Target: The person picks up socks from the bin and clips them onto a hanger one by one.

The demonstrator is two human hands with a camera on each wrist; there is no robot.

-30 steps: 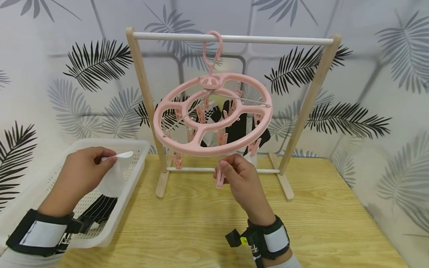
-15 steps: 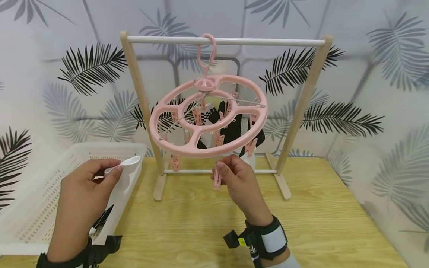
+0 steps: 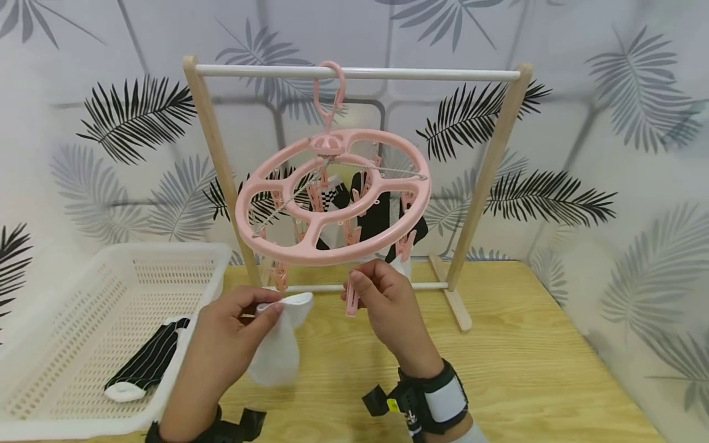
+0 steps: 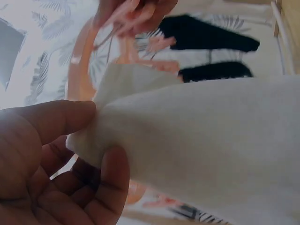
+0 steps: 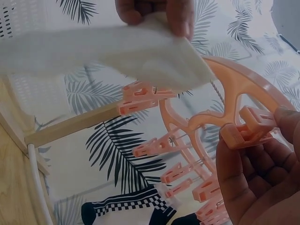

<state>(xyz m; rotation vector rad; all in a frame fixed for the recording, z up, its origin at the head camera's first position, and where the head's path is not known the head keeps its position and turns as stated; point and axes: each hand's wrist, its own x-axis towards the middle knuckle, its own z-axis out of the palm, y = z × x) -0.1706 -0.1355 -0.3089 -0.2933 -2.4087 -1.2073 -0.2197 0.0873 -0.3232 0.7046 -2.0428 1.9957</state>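
My left hand point(image 3: 229, 329) pinches a white sock point(image 3: 277, 357) at its cuff between thumb and fingers, and the rest of it dangles over the table. Up close in the left wrist view, the sock point(image 4: 201, 136) stretches off to the right. My right hand point(image 3: 390, 304) grips a pink clothespin point(image 3: 352, 301) just under the front rim of a round pink drying hanger point(image 3: 332, 253). In the right wrist view, thumb and finger press the ends of that clothespin point(image 5: 248, 129). The sock's cuff is to the left of the clothespin, apart from it.
The hanger hooks over the white bar point(image 3: 421, 74) of a wooden rack point(image 3: 490, 178). Behind its ring hang a black sock point(image 3: 376, 215) and a checkered sock point(image 5: 136, 202), among several clothespins. At the left, a white basket point(image 3: 166, 248) holds a black striped sock point(image 3: 146, 357).
My left hand has carried the white sock rightward, out from over the basket towards the hanger. The right hand keeps its grip on the clothespin. The head view has shifted slightly.
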